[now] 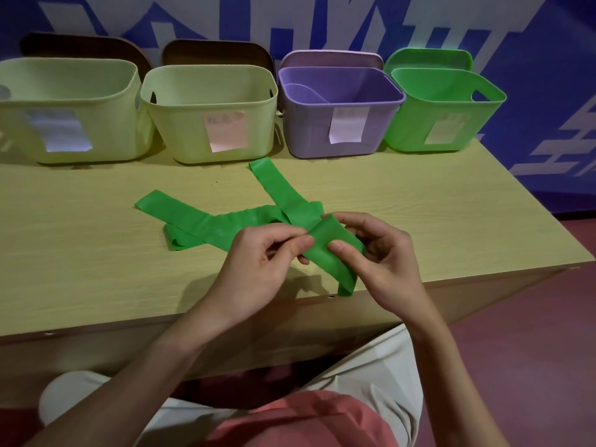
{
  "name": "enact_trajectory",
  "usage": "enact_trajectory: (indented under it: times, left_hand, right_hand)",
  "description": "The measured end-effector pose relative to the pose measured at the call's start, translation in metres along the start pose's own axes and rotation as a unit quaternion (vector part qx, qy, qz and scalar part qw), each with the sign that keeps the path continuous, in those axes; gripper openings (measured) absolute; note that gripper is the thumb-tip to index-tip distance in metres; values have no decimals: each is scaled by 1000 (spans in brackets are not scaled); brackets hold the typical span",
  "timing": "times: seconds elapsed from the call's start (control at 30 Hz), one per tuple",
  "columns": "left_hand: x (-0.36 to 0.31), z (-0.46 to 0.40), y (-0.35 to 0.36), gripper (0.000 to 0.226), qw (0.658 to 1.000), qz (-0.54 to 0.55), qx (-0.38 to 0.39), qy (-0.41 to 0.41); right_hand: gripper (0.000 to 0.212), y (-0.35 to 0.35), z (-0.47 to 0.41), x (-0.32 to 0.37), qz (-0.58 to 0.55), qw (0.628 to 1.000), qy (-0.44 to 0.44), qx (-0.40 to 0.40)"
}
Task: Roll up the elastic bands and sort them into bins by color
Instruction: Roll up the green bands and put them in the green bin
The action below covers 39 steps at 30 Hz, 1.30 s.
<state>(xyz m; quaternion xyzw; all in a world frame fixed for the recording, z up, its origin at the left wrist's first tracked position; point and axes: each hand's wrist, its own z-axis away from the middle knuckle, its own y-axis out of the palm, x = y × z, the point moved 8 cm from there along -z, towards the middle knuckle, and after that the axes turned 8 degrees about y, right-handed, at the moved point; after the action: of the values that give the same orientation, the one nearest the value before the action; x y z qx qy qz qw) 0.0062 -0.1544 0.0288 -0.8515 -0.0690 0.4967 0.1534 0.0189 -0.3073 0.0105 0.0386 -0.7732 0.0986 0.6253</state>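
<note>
A long green elastic band (206,217) lies in loose crossed folds on the wooden table (80,253), one end reaching toward the bins. Its near end is lifted above the table's front edge. My left hand (258,269) pinches that end between thumb and fingers. My right hand (383,253) grips the same end from the right, thumb on top, with a loop of band hanging below. At the back stand a green bin (442,124), a purple bin (338,130) and two pale yellow-green bins (209,124) (64,124), each with a paper label.
Lids lean behind the bins against a blue and white wall. The table's right edge drops to a red floor (516,350). My knees sit below the front edge.
</note>
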Motion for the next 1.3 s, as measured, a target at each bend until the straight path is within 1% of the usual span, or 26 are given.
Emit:
enact_trajectory:
  times: [0.07,0.1,0.17,0.2,0.27,0.3,0.37,0.43,0.5,0.53,0.7,0.8,0.87,0.93,1.0,1.1,1.17,1.23,1.3]
  left_hand:
    - [5,1,4,15,997,66,18,-30]
    - [8,2,7,17,994,97,21,-46]
    - [15,4,10,31,987,140,24,-70]
    - [17,4,12,37,985,151,29,-76]
    - [18,2,17,41,982,161,62,-80]
    - [18,2,19,39,982,151,81,-77]
    - [20,1,20,34,988,95,102,-63]
    - [24,2,17,24,994,51,85,-55]
    - [24,4,12,13,996,60,48,-54]
    - [23,5,10,12,996,64,35,-52]
    - [18,8,9,18,999,1,2,-32]
    - [17,8,5,26,999,-12,-27,-29]
    - [15,7,2,30,999,-14,-30,-30]
    - [16,8,4,26,999,-3,-15,-38]
    - [19,9,7,14,998,37,5,-49]
    - [19,10,13,19,992,109,34,-60]
    - [17,9,19,20,986,139,72,-65]
    - [19,8,24,24,981,138,112,-73]
    - [24,8,25,27,983,104,131,-76]
  right_hand:
    - [28,4,0,5,-11,1000,-8,17]
    - [28,5,0,7,-14,999,-14,25]
    - [26,7,0,12,-16,999,-23,32]
    - [23,7,-1,12,-14,999,-24,29]
    - [17,3,-2,11,-3,1000,-20,16]
    - [15,1,-2,9,2,1000,-15,10]
    - [15,-1,-1,4,8,1000,-7,5]
    - [18,-2,0,0,18,1000,-5,-4]
    - [19,-2,0,-2,27,1000,-3,-12]
    - [19,-2,-1,-3,29,999,0,-14]
    - [21,-1,0,-8,43,999,8,-23]
    - [29,2,3,-11,34,999,2,-23]
    - [34,1,4,-12,34,999,-1,-24]
    - [35,0,4,-9,42,999,-7,-19]
    - [33,1,3,-6,37,999,-11,-8]
    - [28,3,2,-2,13,1000,-20,8]
    - [21,3,1,1,11,999,-36,10]
    - [15,0,1,1,10,999,-42,2]
    - [13,-1,1,-2,9,999,-41,-6]
